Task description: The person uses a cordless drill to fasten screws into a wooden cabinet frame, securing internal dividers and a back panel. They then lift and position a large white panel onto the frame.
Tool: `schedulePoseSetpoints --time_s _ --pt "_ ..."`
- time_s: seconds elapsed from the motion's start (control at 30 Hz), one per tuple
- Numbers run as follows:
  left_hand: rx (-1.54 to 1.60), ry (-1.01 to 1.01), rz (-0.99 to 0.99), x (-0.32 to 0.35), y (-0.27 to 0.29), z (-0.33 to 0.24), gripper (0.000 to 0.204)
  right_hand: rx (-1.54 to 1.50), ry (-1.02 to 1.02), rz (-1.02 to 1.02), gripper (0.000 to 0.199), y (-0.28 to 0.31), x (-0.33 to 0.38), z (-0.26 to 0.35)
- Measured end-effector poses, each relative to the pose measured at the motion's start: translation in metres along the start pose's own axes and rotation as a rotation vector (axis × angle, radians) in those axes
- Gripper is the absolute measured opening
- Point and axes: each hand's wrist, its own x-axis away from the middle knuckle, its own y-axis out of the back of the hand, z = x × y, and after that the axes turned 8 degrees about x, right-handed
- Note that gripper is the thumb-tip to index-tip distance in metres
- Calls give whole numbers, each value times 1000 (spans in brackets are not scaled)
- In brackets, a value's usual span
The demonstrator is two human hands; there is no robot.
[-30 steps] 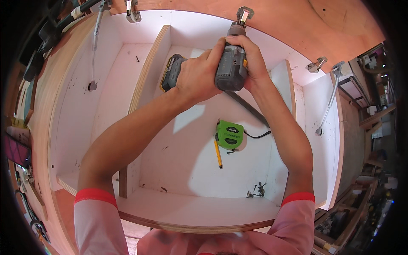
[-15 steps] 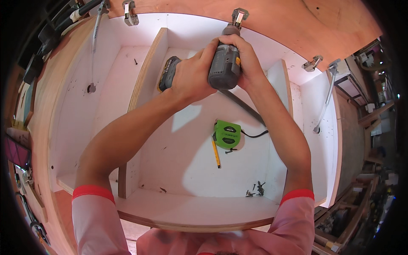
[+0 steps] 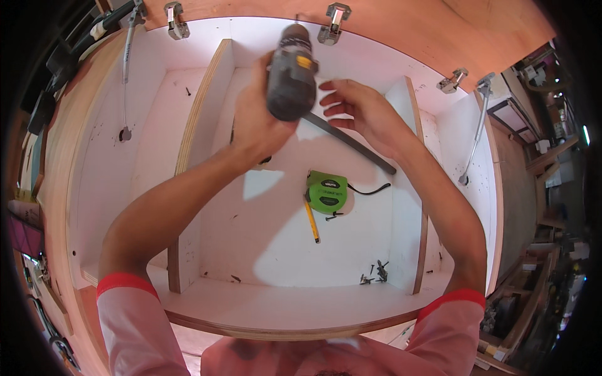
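The left hand [image 3: 257, 125] is wrapped around the grip of a grey cordless drill [image 3: 290, 75], high in the upper middle of the frame; its fingers are hidden behind the tool, so only the back of the hand and the wrist show. The drill points up toward the top edge, and its bit is too thin and blurred to make out. The right hand [image 3: 360, 113] sits just right of the drill with fingers loosely spread and slightly curled, holding nothing; whether its fingertips touch the drill body cannot be told.

Both hands hover over a white cabinet carcass [image 3: 150, 125] with plywood edges, its straight panels bent by the lens. A dark flat bar [image 3: 351, 143] runs diagonally from under the drill toward the right; its upper end is hidden by the tool. Below it, in the centre of the frame, lies a green tape measure [image 3: 327, 192] with a black strap, and a yellow pencil [image 3: 311, 221] rests just beside it. A small pile of dark screws [image 3: 375, 273] lies at lower right, too small to count. Metal hinges [image 3: 333, 22] sit along the top edge, and a gas strut [image 3: 127, 56] at upper left is partly cut off. Pink sleeves [image 3: 132, 326] with red cuffs fill the bottom
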Motion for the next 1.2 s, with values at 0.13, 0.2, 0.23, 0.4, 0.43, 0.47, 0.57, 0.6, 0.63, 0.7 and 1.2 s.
schedulePoseSetpoints --time_s 0.13,0.2,0.23,0.4,0.43,0.47,0.57,0.6,0.63,0.7,1.2 --pt "-113 -85 -97 -5 6 7 77 709 69 41 38 13 37 -15" --pt "-88 -56 -97 -5 7 8 78 942 80 157 28 22 68 -19" --pt "-78 -35 -90 -5 7 9 77 1086 54 216 25 25 83 -21" --pt "-141 -20 -57 -4 7 7 73 1492 -6 566 15 14 146 -48" --pt "-131 17 -63 -4 7 8 73 1532 -34 637 14 10 157 -54" --pt "-114 17 -65 -4 7 8 72 1570 -83 716 14 9 163 -60" --pt "-147 -35 -99 -5 5 10 71 1657 -177 853 12 9 176 -81" --pt "-169 -62 -109 -6 4 10 71 1676 -92 802 11 10 179 -87" --pt "-194 -179 -114 -7 4 10 67 1687 -16 750 10 13 179 -93" --pt "-332 -53 -79 -8 7 9 47 1659 21 693 9 18 183 -102" --pt "-401 158 10 -3 6 -16 37 1718 43 610 10 1 201 -103"
